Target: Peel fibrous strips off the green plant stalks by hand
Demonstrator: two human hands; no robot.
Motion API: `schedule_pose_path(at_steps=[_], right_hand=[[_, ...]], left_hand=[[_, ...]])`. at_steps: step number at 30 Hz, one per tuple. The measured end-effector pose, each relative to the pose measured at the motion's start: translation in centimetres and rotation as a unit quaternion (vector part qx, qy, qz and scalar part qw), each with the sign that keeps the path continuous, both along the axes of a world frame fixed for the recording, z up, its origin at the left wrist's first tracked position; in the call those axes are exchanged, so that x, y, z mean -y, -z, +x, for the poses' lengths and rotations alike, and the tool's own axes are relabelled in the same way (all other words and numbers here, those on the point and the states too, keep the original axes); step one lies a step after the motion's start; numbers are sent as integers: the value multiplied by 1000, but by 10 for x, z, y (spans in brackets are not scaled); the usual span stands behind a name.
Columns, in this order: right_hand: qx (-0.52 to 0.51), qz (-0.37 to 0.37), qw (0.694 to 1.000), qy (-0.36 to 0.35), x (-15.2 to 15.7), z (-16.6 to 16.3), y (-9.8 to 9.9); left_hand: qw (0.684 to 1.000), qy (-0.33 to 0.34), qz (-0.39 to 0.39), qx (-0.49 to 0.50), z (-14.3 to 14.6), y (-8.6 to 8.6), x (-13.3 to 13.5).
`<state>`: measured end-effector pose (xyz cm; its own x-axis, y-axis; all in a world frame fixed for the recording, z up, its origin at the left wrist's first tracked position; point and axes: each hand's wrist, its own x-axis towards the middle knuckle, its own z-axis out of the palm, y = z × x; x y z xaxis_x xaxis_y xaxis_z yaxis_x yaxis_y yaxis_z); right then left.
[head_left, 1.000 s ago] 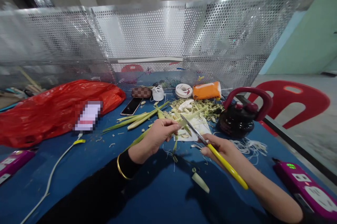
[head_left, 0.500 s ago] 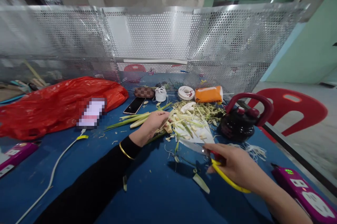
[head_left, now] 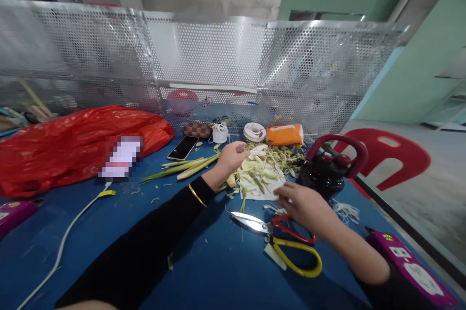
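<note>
Seems to be a handling step between cuts, judging by the scissors point(head_left: 265, 226) lying loose on the blue table point(head_left: 218, 271), out of both hands: nearer the near side than the far edge, blades toward the left, red and yellow loops toward the right edge.

Held over the left side of the cut pieces point(head_left: 260, 174): the left hand point(head_left: 231, 159), thumb and fingertips close to each other; cannot tell whether pinching a scrap or slightly apart. Poised at the near right corner of the white paper point(head_left: 253, 195): the right hand point(head_left: 298, 203), fingers loosely bent and a little apart, with nothing seen between them (perhaps brushing the red loop, too close in this view to judge).

Find the cut pieces heaped on and beyond the paper, short of the far edge. Left of the heap, see long green stalks point(head_left: 198, 167) lying side by side; toward the table's right edge, a dark jug point(head_left: 320, 176).

Appears to call next for a light fingertip pick at single pieces, lifting rather than sweeping, or for fingers set back into the loops. In that second case, should mind the pale strip point(head_left: 275, 256) partly under the yellow loop: could drag along.
</note>
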<state>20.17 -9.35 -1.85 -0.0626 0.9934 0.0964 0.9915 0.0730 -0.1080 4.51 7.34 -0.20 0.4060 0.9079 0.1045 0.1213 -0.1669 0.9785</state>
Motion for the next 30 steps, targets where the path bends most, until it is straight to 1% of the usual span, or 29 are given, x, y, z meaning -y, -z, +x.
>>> schedule_pose_path(at_steps=[1, 3, 6, 8, 10, 12, 17, 20, 23, 26, 28, 30], right_hand=[[37, 28, 998, 42, -14, 3, 2], [61, 50, 994, 74, -43, 7, 9], [87, 64, 990, 92, -72, 8, 22], [96, 77, 988, 89, -80, 7, 29], [97, 93, 988, 82, -80, 5, 33], [91, 111, 986, 80, -78, 5, 34], [66, 164, 979, 103, -74, 9, 28], [54, 180, 974, 123, -73, 9, 27], [37, 182, 975, 120, -68, 10, 24], [13, 182, 973, 140, -59, 17, 17], [1, 177, 971, 161, -52, 23, 14], [-7, 159, 974, 158, -46, 27, 16]], left_hand=[[1000, 11, 0, 4, -1, 2, 9], [999, 34, -3, 4, -6, 6, 30], [998, 55, -11, -15, -18, 9, 59], [996, 67, -49, -43, -27, 10, 74], [993, 72, -80, -50, -36, 11, 85], [990, 83, -113, -35, -44, 13, 92], [983, 64, -167, -42, -56, 18, 98], [984, 48, -169, -23, -57, 19, 99], [984, 44, -174, -9, -57, 23, 101], [982, 55, -181, -6, -57, 30, 105], [983, 67, -168, -13, -58, 35, 107], [986, 75, -151, -21, -59, 38, 108]])
